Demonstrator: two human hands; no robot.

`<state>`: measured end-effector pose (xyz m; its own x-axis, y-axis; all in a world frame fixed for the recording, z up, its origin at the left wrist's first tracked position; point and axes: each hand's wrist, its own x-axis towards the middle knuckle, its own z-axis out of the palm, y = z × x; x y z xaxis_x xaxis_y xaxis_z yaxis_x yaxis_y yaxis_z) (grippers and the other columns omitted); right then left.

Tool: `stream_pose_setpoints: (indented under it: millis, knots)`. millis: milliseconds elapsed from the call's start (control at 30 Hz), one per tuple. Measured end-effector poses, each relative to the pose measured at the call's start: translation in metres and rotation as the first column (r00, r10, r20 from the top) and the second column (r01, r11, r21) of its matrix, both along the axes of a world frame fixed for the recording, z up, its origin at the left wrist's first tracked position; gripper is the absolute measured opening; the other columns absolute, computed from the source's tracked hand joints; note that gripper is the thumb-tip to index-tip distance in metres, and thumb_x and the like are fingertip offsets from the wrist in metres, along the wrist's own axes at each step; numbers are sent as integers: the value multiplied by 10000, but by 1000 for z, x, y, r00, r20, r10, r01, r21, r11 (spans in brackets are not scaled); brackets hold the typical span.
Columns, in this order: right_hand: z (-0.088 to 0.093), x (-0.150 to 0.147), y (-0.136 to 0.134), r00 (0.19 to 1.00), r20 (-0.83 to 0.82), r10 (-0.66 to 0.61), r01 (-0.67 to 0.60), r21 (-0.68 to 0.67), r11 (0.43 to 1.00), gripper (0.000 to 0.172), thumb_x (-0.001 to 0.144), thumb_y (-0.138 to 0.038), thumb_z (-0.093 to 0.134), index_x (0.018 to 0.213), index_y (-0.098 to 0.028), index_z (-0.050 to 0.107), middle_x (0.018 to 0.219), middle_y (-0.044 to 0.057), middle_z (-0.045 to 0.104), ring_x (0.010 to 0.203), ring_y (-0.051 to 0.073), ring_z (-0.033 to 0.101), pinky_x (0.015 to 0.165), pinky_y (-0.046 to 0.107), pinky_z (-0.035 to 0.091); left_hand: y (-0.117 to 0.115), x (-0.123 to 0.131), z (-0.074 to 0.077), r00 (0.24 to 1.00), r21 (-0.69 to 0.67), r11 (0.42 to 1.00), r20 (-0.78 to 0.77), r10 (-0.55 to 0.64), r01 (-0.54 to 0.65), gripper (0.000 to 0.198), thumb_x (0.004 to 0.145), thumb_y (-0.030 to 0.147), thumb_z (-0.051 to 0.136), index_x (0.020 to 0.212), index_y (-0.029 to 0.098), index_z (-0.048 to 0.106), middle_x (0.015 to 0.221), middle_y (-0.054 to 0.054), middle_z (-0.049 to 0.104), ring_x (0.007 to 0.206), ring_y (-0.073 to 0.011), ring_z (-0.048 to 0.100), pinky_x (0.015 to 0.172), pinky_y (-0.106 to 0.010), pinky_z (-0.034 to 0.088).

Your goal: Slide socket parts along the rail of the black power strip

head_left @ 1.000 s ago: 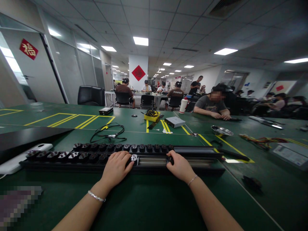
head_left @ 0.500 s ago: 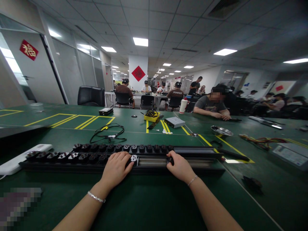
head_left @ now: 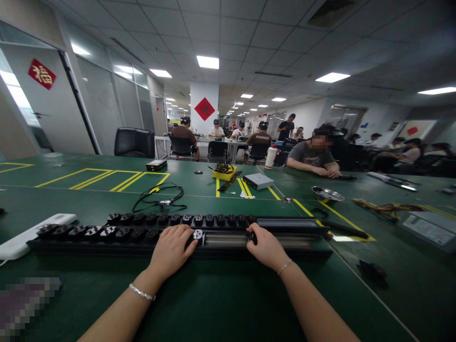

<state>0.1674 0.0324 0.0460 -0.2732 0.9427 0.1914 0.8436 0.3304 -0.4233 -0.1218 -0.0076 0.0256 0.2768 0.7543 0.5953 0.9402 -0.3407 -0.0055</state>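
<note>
Two long black rails lie side by side across the table, and the nearer rail [head_left: 117, 249] passes under both hands. Plug adapters with upturned pins stand in rows along them, some black and some white-topped. My left hand [head_left: 171, 251] is curled over the near row, thumb and fingers round a dark adapter, most of it hidden. Beside its thumb sits a white-topped adapter [head_left: 198, 234]. Farther right, my right hand [head_left: 267, 249] pinches a small black adapter [head_left: 252, 237] at the rail. Bare metal channel shows between the hands. The farther rail [head_left: 285, 221] runs just behind.
A white power strip [head_left: 39, 232] lies left of the rails. Behind them are a coiled black cable [head_left: 160, 197], a yellow box [head_left: 224, 172], a grey box [head_left: 258, 181] and a metal dish [head_left: 327, 193]. A power supply [head_left: 429, 229] is at right. Another person [head_left: 309, 154] sits opposite.
Both hands stay in place on the near rail with the same grip. The view has shifted very slightly.
</note>
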Motion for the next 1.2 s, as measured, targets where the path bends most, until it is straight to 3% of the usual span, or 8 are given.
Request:
stream_pose_setpoints:
  millis: [1200]
  knots:
    - [1,4,3,1000,2,-5,5,-6,1000,246,677,-180,488,920,-210,503,915,54,596,846,168,540,710,244,341,-1,1,1,1000,-10,1000,-2,6,-6,261,856,393,426,968,211,576,1015,-59,616,948,-211,549,827,-367,382]
